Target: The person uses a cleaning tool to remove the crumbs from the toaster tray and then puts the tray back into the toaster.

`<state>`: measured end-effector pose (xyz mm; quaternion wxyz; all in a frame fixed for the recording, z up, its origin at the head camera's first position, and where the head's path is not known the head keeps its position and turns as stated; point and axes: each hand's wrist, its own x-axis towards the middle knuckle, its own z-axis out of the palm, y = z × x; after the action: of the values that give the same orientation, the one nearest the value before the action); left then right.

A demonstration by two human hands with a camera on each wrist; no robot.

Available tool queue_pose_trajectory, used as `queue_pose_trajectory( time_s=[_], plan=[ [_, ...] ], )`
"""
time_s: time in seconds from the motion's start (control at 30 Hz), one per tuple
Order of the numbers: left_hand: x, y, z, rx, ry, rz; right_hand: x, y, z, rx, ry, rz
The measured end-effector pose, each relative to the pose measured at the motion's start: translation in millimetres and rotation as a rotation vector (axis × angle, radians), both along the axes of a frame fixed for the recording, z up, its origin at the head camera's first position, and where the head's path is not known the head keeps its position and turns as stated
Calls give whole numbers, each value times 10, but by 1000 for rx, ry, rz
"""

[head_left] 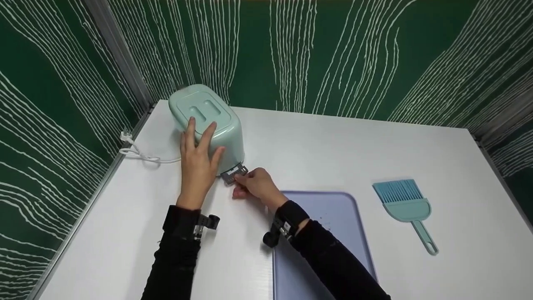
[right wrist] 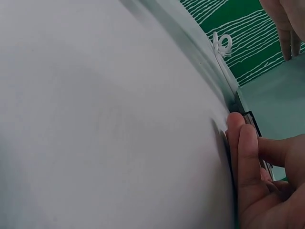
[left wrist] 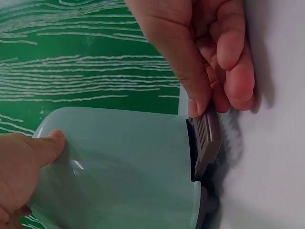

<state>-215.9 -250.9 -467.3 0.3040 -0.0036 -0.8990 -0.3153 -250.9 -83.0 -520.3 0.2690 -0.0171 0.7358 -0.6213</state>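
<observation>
A mint-green toaster (head_left: pixel 231 137) stands at the left back of the white table, with two long recesses in its top. My left hand (head_left: pixel 198 164) rests on it with fingers spread, fingertips on the top edge and thumb towards the near end. Low on that near end, a grey ridged piece (head_left: pixel 234 173) sticks out at the table surface. The thumb and fingers of my right hand (head_left: pixel 260 183) pinch this piece. In the left wrist view, the ridged piece (left wrist: pixel 209 136) sits at a dark opening in the toaster wall (left wrist: pixel 128 162). Its inner part is hidden.
A lilac tray (head_left: pixel 362 225) with small specks on it lies under my right forearm. Farther right is a blue-green hand brush (head_left: pixel 408 204). A white cord with plug (head_left: pixel 139 154) trails left of the toaster. Green white-streaked walls (head_left: pixel 266 54) border the table's back and left.
</observation>
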Motion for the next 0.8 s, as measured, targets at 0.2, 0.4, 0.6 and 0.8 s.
queue_pose_trajectory(
  time_s=[0.2, 0.4, 0.6, 0.8],
  plan=[
    [-12, 21, 10, 0, 16, -3, -4, -34, -4, -54, -5, -23],
    [-11, 15, 8, 1, 23, -3, -1, -86, -12, -130, -51, -27],
    [-12, -2, -21, 2, 21, 4, -2, -134, -42, -123, -51, -37],
    [-2, 0, -16, 2, 31, -1, 13, -165, -45, -139, -45, -55]
  ],
)
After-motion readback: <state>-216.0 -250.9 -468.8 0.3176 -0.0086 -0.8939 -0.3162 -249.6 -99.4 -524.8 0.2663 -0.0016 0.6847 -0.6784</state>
